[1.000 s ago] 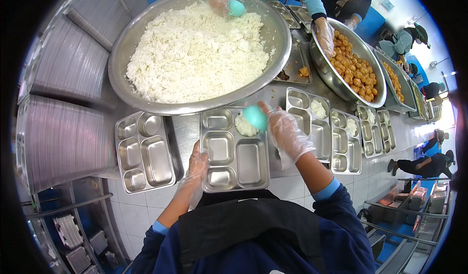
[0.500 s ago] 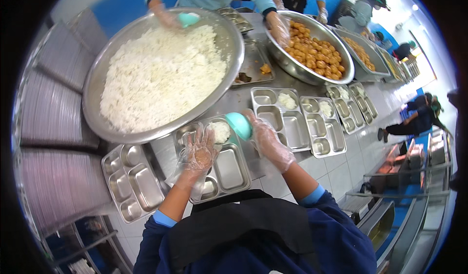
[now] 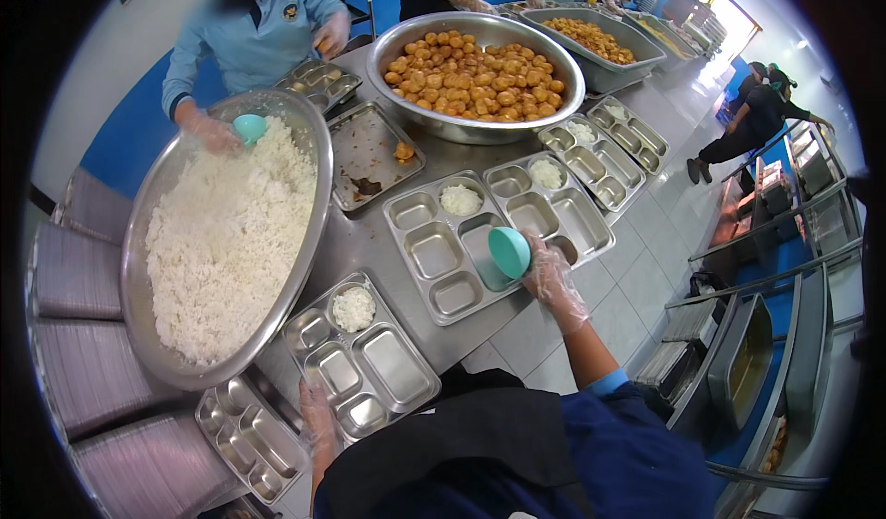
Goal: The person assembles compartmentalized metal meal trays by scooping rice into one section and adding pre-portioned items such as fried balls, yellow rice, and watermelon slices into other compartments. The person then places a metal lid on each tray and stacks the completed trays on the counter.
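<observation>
A: Where is the teal scoop (image 3: pixel 509 251) found?

B: It is gripped in the gloved right hand (image 3: pixel 552 279), fingers closed on its back, at about four o'clock from the picture's middle. It is held over the near edge of a steel compartment tray (image 3: pixel 443 242).

A: Which way is it pointed?

B: Its open mouth is turned toward ten o'clock, up and left, toward the tray's rice portion (image 3: pixel 460 200). No long axis can be made out; the cup is seen as roundish and any handle is hidden by the hand.

A: And the other hand?

B: The gloved left hand (image 3: pixel 317 419) is laid at the near rim of a second tray (image 3: pixel 369 362) at seven o'clock; whether that rim is pinched or merely touched cannot be told. The two hands are kept well apart.

A: What surface is seen?

B: A steel counter (image 3: pixel 362 242) is shown, with a large bowl of white rice (image 3: pixel 226 238) at nine o'clock and a bowl of browned pieces (image 3: pixel 475 71) at twelve. More trays (image 3: pixel 591 155) are ranged toward two o'clock.

A: The room?

B: Blue walls and pale floor tiles (image 3: pixel 637 284) are seen. Another person's gloved hand (image 3: pixel 214 133) with a second teal scoop (image 3: pixel 249 128) is set in the rice at eleven o'clock.
</observation>
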A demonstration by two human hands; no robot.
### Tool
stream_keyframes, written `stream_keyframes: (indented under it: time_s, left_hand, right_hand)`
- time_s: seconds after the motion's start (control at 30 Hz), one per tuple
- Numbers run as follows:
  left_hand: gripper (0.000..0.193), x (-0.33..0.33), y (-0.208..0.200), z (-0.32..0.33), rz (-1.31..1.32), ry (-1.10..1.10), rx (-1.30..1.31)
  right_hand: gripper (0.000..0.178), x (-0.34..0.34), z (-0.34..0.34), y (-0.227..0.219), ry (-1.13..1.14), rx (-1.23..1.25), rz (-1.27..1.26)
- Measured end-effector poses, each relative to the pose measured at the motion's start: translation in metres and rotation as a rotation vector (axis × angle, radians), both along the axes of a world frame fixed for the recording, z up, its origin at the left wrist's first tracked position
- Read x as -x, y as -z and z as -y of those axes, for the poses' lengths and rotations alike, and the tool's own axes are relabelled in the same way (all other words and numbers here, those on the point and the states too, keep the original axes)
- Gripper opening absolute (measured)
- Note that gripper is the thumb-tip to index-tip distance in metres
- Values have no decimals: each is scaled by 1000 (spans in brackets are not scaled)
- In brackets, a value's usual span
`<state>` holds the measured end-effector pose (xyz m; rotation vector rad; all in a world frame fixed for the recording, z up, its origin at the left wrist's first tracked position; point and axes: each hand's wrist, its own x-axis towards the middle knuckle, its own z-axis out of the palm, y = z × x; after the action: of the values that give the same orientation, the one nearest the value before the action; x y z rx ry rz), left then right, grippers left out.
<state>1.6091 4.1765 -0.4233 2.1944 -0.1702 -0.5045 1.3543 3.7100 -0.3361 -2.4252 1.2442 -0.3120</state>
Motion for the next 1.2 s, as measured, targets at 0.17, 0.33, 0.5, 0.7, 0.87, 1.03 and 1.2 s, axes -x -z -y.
stream_keyframes:
  time_s: [0.17, 0.33, 0.5, 0.7, 0.87, 1.03, 1.2]
  left_hand:
    - [55, -4, 49, 68, -2, -38, 151]
    - [54, 14, 49, 140, -54, -18, 270]
    - [62, 27, 32, 195, 121, 179, 129]
    - [71, 44, 33, 283, 145, 355, 367]
    - [77, 34, -13, 317, -351, 502, 45]
    - [52, 3, -116, 148, 421, 470, -118]
    - [43, -3, -127, -117, 785, 59, -901]
  right_hand:
    - [79, 3, 43, -13, -19, -172, 100]
    - [80, 26, 90, 6, 12, -110, 61]
    - [76, 45, 148, 16, 27, -38, 25]
    - [75, 65, 213, 8, 140, 100, -35]
    - [65, 51, 166, -17, 123, 312, 361]
    - [73, -57, 54, -101, -98, -204, 542]
    - [47, -212, -66, -166, -926, -316, 580]
